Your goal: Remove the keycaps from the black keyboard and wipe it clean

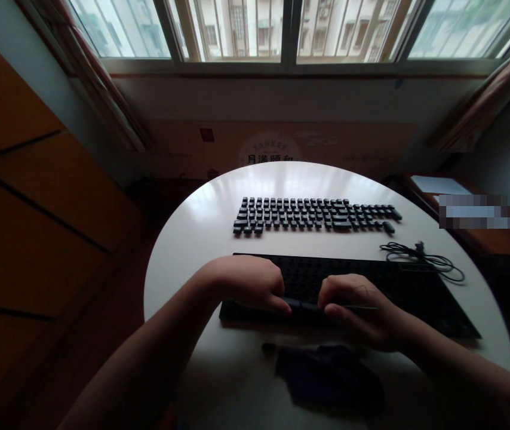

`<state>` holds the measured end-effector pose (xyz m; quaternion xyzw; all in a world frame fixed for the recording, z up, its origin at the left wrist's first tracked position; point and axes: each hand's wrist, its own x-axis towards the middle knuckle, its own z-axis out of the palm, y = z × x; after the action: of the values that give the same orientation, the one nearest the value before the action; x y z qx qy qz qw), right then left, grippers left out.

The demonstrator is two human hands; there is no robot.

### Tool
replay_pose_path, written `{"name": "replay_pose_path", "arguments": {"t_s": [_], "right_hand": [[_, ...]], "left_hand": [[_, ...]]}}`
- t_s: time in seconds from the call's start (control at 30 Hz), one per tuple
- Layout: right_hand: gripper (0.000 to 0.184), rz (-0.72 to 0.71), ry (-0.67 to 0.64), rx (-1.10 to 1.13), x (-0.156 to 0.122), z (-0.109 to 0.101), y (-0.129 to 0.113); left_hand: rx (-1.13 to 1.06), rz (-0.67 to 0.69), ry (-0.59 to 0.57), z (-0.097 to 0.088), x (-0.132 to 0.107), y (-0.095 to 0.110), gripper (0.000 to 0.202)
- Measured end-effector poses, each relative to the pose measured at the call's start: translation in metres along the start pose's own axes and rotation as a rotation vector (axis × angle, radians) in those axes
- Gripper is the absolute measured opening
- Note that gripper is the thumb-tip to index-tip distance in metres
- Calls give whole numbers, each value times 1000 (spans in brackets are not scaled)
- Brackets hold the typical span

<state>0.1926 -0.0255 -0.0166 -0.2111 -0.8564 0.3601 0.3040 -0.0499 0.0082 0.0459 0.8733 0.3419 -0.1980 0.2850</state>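
A black keyboard base [407, 292] without its keycaps lies across the near part of a round white table [183, 239]. My left hand [246, 282] rests on its left front edge with the fingers curled down onto a long key at the front row. My right hand [358, 307] is closed beside it, pinching a thin wire tool [362, 307] at the same key. The removed black keycaps [313, 214] lie in neat rows farther back on the table.
A coiled black cable [425, 260] lies at the keyboard's right rear corner. A dark cloth [331, 376] sits near the table's front edge. Behind the table is a wall under a wide window [282, 30]. Wooden panels stand at left.
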Motion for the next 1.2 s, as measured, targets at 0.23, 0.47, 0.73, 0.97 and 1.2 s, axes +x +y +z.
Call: {"name": "replay_pose_path", "arguments": {"t_s": [0.23, 0.47, 0.73, 0.97, 1.2], "right_hand": [[26, -194, 31, -133, 0, 11, -2], [18, -452, -43, -622, -1, 23, -19], [11, -507, -52, -683, -2, 27, -28], [10, -315, 34, -340, -2, 16, -17], [9, -200, 125, -139, -3, 26, -14]], "left_hand": [[-4, 12, -22, 0, 1, 2, 37], [60, 26, -7, 1, 3, 2, 36], [79, 51, 12, 4, 3, 0, 33], [105, 30, 4, 4, 3, 1, 33], [114, 32, -1, 4, 2, 1, 32]]}}
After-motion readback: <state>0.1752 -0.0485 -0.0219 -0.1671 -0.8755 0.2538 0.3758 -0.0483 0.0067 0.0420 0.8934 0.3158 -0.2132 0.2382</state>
